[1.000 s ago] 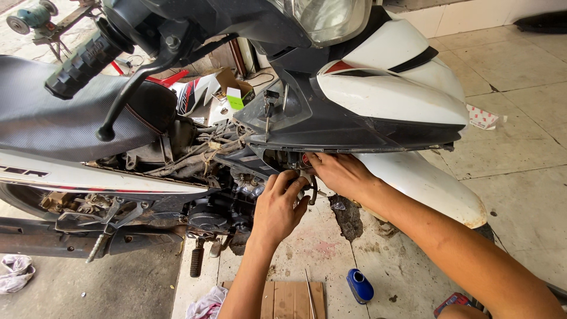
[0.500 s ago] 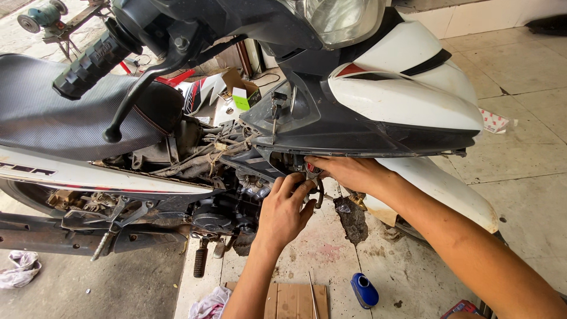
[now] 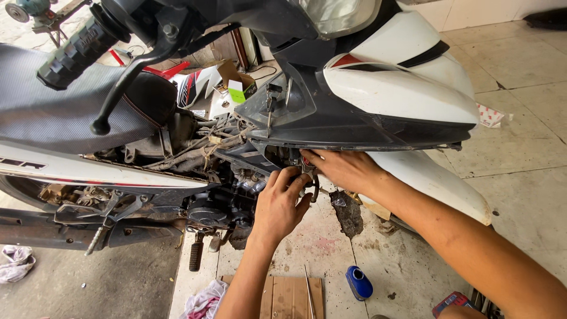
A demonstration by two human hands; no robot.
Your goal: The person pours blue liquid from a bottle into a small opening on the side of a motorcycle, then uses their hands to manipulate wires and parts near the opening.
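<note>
Both hands at exposed engine bay under white-and-black motorcycle [image 3: 401, 94], side panels already off. Left hand [image 3: 280, 204] fingers curled on small dark metal part [image 3: 311, 184] beside engine; right hand [image 3: 342, 169] pinching it from right. Part not yet free or seated; cannot tell which. Blue bottle [image 3: 358, 282] on near floor.

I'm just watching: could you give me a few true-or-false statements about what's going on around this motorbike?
1. Both hands, left hand and right hand, work under the motorbike's grey side panel. True.
2. A blue bottle lies on the floor. True.
3. The right hand rests on the handlebar grip. False: nobody touches it.
4. The front fairing is red all over. False: mostly white.
</note>
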